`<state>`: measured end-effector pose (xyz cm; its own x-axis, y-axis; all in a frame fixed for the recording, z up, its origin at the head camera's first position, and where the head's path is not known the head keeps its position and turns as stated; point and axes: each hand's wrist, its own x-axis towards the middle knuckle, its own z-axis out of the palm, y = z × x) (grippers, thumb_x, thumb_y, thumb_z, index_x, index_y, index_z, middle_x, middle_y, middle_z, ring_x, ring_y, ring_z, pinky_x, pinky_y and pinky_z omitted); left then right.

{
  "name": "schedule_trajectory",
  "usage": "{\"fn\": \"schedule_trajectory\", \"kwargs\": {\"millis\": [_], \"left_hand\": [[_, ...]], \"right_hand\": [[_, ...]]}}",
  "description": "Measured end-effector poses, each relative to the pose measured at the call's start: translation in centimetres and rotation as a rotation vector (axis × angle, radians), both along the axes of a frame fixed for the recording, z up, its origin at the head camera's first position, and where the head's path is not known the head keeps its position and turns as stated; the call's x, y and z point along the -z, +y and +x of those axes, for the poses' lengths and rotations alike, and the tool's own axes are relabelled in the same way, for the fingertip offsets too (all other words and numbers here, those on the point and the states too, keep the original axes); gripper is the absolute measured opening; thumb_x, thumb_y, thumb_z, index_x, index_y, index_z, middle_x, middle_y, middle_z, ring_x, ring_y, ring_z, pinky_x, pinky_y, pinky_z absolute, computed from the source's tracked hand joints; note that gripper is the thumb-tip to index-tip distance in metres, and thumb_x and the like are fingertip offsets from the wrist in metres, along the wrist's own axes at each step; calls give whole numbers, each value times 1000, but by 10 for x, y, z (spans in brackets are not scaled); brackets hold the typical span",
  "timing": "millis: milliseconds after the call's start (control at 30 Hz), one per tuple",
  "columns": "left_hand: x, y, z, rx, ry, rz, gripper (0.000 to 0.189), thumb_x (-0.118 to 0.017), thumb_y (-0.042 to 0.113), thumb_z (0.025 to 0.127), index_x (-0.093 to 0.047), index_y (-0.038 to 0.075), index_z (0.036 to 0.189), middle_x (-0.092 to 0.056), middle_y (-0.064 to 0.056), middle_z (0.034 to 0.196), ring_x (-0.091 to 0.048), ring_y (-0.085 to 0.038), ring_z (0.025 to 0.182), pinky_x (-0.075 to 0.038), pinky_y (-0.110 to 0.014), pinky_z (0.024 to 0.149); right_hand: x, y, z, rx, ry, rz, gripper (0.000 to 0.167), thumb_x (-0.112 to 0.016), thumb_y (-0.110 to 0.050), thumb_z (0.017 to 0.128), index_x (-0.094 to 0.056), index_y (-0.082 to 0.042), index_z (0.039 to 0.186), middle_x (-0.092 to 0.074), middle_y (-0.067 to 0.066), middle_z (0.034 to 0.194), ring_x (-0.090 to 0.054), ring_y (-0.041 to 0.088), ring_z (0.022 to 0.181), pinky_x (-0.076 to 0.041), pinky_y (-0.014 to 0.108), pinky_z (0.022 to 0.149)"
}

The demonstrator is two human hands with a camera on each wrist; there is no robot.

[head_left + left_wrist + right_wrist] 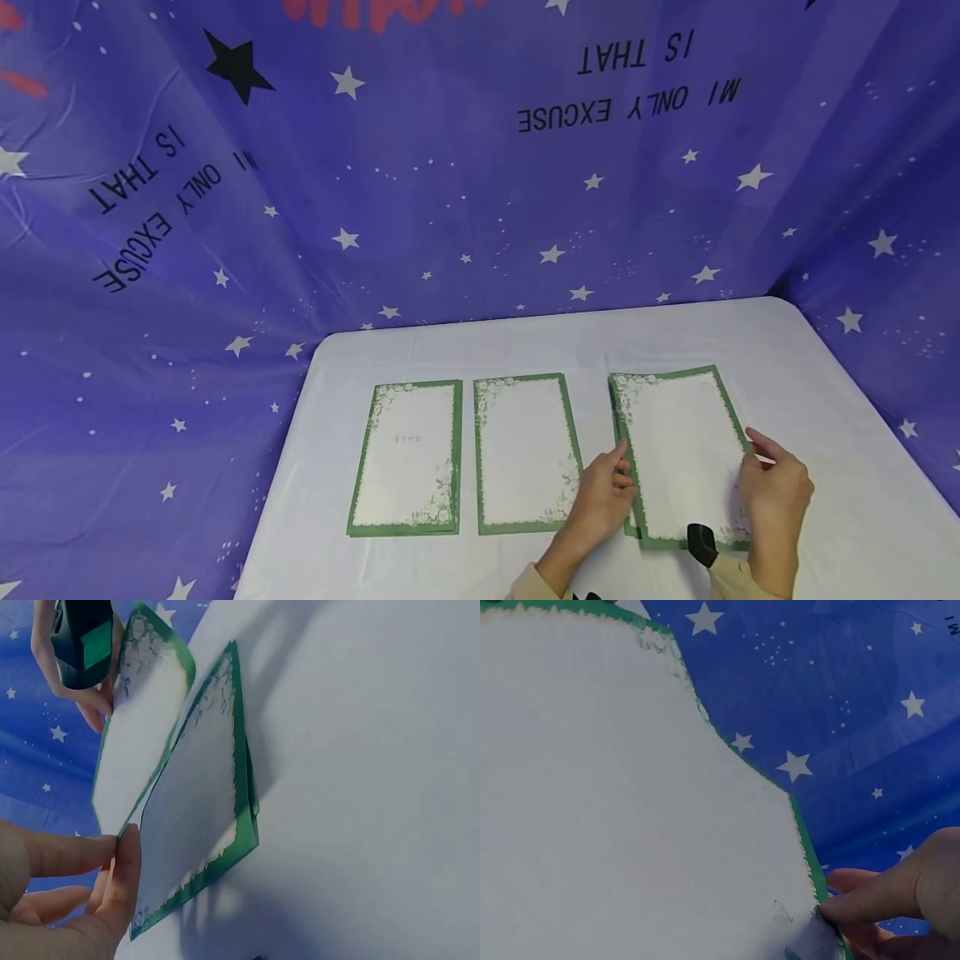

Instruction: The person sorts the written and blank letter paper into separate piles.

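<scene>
A green-bordered sheet of paper (pixel 682 458) with pale flowers in its corners is lifted over the right-hand stack. My left hand (pixel 603 496) pinches its left edge between thumb and fingers. At the opposite edge my right hand (pixel 776 492) pinches the same sheet, thumb on the front face in the right wrist view. Beneath it lies another bordered sheet (pixel 199 787), largely hidden from the head camera. In the left wrist view, the held sheet (pixel 139 742) stands tilted above the lower one.
Two more stacks of bordered sheets lie to the left: a middle one (pixel 525 454) and a far-left one (pixel 408 458) with small faint writing. They rest on a white-covered table (pixel 540 346). Behind and beside it hangs a purple cloth (pixel 450 208) with stars and lettering.
</scene>
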<state>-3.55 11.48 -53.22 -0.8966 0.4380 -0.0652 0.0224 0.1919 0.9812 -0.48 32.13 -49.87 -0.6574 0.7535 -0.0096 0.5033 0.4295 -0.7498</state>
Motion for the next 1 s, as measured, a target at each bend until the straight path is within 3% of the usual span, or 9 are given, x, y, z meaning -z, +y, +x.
{"fn": "schedule_trajectory", "kwargs": {"millis": [133,200,267,333,400,533,700,833,1000], "left_hand": [[2,3,-4,28,35,-43,62,-63,-14,94,-44,-9,153,-58,2,104,-53,2,84,-50,-16,73],[3,4,-7,38,50,-70,61,-64,-13,94,-45,-9,152,-59,0,105,-55,1,85,-51,-16,73],[5,4,-11,46,50,-98,61,-65,-12,94,-46,-9,151,-60,-2,106,-59,-1,87,-52,-16,74],[7,5,-14,49,31,-125,61,-68,-11,93,-47,-10,151,-60,-3,106,-62,-5,89,-53,-17,75],[9,5,-18,57,15,-155,62,-69,-10,93,-47,-10,150,-60,-4,106,-64,-9,90,-54,-19,75],[14,6,-22,70,-14,-181,63,-70,-13,91,-46,-13,149,-57,-5,101,-63,-11,86,-53,-20,72],[20,10,-21,63,70,-220,61,-70,-15,87,-49,-17,144,-53,-2,94,-56,-6,77,-49,-17,68],[21,12,-22,58,134,-243,64,-71,-13,84,-48,-19,144,-49,-1,94,-46,0,74,-45,-17,68],[18,6,-21,44,62,-239,70,-77,-10,81,-48,-19,144,-48,-2,96,-53,-3,75,-47,-18,69]], "right_hand": [[9,6,0,-2,26,25,42,-47,2,92,-69,6,128,-67,29,120,-32,-19,65,-36,29,69],[14,6,-1,-17,22,19,42,-47,2,92,-69,7,127,-64,30,120,-37,-15,69,-35,27,68],[21,6,-2,-51,7,-10,42,-49,3,92,-67,9,129,-60,32,122,-51,0,80,-37,29,71],[29,5,-4,-88,-13,-53,45,-50,4,91,-63,10,133,-55,32,127,-59,23,97,-42,36,80],[37,5,-5,-121,-29,-85,48,-52,6,90,-59,13,137,-51,36,130,-54,47,114,-45,50,93],[49,8,-1,-129,-38,-77,50,-57,8,86,-56,18,135,-47,44,135,-40,63,130,-30,68,112],[51,11,4,-141,-56,-7,46,-60,5,87,-57,19,130,-40,45,136,-32,69,126,-24,75,104],[49,9,1,-137,-51,-16,46,-58,5,88,-57,18,132,-37,45,137,-31,68,127,-26,73,105],[53,1,2,-110,-24,23,48,-59,4,86,-55,17,133,-44,44,129,-37,68,122,-29,75,100]]}}
